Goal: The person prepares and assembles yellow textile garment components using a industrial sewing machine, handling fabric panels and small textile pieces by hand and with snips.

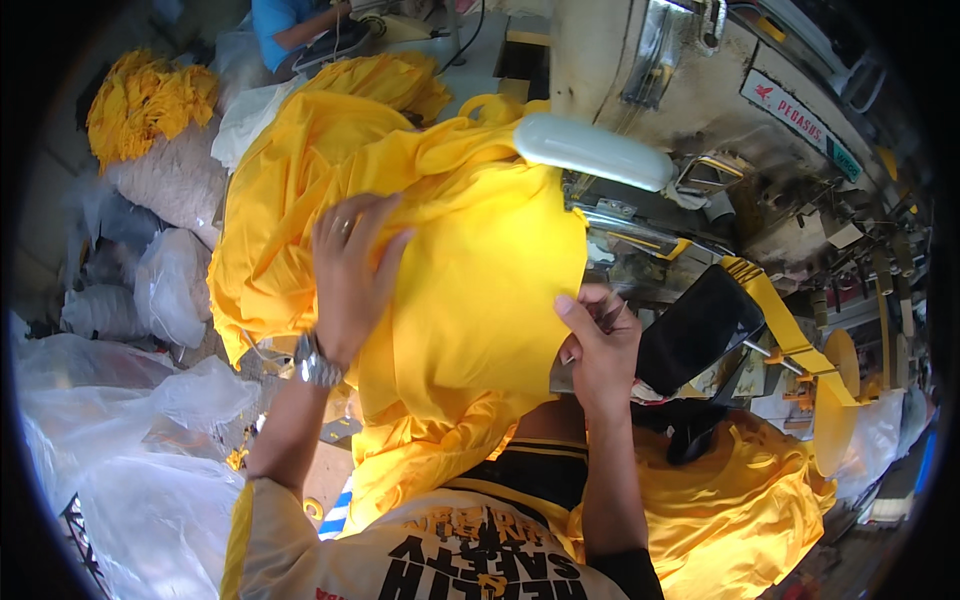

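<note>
A large piece of yellow fabric (pixel 490 290) spreads before me, smooth in the middle and bunched in folds at the left. Its right edge reaches under the sewing machine (pixel 600 60), beside a long white rounded cover (pixel 597 152). My left hand (pixel 355 265), with a ring and a wristwatch, lies on the fabric, thumb apart from the fingers. At the right edge of the cloth, my right hand (pixel 600 345) is closed, thumb against the fingertips, pinching the border. Its curled fingers partly hide what is inside the grip.
A black rounded panel (pixel 698 330) stands right of my right hand. Beyond it, a yellow strip (pixel 790 325) runs from a roll (pixel 835 425). More yellow cloth (pixel 730 500) lies lower right. Plastic bags (pixel 150 500) fill the left; a person in a blue sleeve (pixel 280 30) is at the far side.
</note>
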Tool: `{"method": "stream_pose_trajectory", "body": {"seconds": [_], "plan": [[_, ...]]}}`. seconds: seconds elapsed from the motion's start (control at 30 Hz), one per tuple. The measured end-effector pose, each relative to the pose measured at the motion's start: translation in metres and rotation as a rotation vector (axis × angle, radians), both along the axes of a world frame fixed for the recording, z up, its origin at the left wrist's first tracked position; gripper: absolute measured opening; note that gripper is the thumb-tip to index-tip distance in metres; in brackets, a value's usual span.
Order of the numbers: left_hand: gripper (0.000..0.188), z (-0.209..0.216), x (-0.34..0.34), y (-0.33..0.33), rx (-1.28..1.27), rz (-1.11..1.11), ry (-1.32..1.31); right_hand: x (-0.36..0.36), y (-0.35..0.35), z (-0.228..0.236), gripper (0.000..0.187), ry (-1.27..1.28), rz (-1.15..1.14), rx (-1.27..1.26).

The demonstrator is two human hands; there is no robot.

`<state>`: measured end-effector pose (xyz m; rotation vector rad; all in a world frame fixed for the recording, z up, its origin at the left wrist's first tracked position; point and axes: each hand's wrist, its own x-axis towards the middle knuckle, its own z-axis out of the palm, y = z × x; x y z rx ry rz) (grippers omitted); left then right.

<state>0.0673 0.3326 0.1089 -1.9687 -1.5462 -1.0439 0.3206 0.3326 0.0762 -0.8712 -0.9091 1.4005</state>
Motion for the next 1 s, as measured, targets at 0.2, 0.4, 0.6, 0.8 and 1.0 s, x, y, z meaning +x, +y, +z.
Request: {"method": "stream_pose_trajectory", "body": {"seconds": [0.2, 0.4, 0.6, 0.8, 1.0], "plan": [[0.041, -0.082, 0.028, -0.094, 0.041, 0.078, -0.277, 0.004, -0.003, -0.005, 0.009, -0.092, -0.018, 0.009], [0.019, -0.074, 0.019, -0.09, -0.144, 0.052, -0.45, 0.007, -0.006, 0.001, 0.01, -0.134, 0.018, -0.008], [0.023, -0.016, 0.0, -0.054, 0.148, -0.013, -0.272, 0.013, -0.015, 0.004, 0.011, -0.129, 0.053, -0.024], [0.019, 0.034, 0.003, -0.025, 0.187, -0.065, -0.165, 0.016, -0.016, 0.002, 0.012, -0.116, 0.057, -0.03], [0.016, 0.064, 0.0, 0.0, 0.244, -0.132, -0.075, 0.017, -0.018, 0.001, 0.01, -0.19, 0.069, -0.001]]}}
